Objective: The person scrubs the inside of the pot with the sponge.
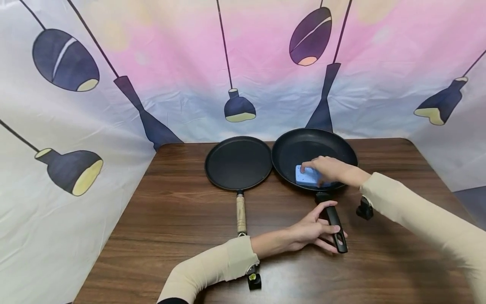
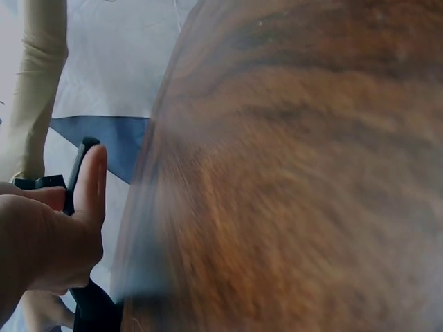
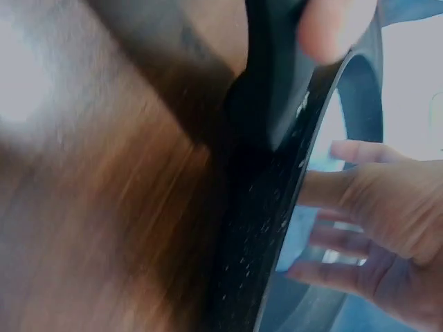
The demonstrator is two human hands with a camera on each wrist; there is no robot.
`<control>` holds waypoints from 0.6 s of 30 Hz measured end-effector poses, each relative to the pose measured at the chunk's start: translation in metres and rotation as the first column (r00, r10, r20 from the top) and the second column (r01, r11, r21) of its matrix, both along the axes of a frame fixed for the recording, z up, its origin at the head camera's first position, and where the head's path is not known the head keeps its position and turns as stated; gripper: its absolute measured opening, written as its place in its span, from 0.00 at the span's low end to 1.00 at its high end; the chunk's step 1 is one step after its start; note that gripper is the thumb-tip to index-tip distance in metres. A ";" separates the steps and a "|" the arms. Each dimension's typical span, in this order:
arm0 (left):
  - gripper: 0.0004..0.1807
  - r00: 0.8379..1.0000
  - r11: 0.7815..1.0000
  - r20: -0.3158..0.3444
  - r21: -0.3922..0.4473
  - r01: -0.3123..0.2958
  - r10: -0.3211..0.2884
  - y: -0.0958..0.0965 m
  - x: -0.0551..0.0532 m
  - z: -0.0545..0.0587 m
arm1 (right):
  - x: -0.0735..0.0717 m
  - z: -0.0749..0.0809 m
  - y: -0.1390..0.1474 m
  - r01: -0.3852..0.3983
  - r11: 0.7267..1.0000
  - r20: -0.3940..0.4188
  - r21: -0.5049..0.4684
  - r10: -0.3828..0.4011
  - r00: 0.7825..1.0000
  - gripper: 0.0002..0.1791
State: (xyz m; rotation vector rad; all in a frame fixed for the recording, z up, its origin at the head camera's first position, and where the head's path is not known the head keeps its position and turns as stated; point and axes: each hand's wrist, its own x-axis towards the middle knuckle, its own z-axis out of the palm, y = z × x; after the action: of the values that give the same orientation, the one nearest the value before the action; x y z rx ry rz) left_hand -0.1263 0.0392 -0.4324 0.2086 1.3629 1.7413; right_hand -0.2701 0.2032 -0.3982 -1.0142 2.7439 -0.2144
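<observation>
A deep black frying pan point(image 1: 303, 145) sits toward the back right of the table in the head view. My left hand point(image 1: 309, 230) grips its black handle point(image 1: 333, 219), thumb on top and fingers beneath. That hand point(image 2: 55, 238) also shows in the left wrist view, around the handle. Inside the pan, my right hand point(image 1: 330, 169) holds a light blue sponge point(image 1: 306, 176) against the near part of the cooking surface. The right wrist view shows its spread fingers on the sponge point(image 3: 297, 238), partly hidden behind the pan's rim point(image 3: 277, 242).
Left of the frying pan, close against it, lies a shallow flat black pan point(image 1: 239, 162) with a wooden handle point(image 1: 241, 213) pointing toward me. Both are on a brown wooden table point(image 1: 171, 236). A cloth backdrop point(image 1: 190, 84) printed with lamps hangs behind the table.
</observation>
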 end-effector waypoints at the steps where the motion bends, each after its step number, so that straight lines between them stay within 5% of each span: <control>1: 0.36 1.000 1.000 0.001 0.005 0.002 -0.002 0.000 0.000 0.000 | -0.005 -0.001 0.000 0.014 1.000 0.012 -0.008 -0.014 1.000 0.30; 5: 0.36 1.000 1.000 0.018 0.019 0.010 -0.010 0.000 0.001 -0.002 | -0.030 -0.008 0.007 0.080 0.996 0.031 -0.042 -0.079 0.996 0.32; 9: 0.35 0.999 1.000 0.048 0.015 0.022 -0.023 0.002 0.006 -0.004 | -0.053 -0.016 0.021 0.158 0.987 -0.028 0.028 -0.158 0.987 0.32; 14: 0.34 0.999 1.000 0.049 0.000 0.021 -0.021 0.001 0.008 -0.004 | -0.072 -0.016 0.030 0.214 0.972 -0.102 0.098 -0.204 0.974 0.30; 18: 0.34 1.000 1.000 0.023 -0.004 -0.012 0.012 -0.002 0.002 -0.002 | -0.078 -0.004 0.026 0.202 0.973 -0.077 0.107 -0.195 0.978 0.30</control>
State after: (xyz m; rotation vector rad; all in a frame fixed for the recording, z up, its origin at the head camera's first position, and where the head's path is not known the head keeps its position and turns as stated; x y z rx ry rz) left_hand -0.1246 0.0376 -0.4346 0.1784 1.3535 1.7460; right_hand -0.3486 0.2290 -0.4026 -0.7300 2.8799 -0.0534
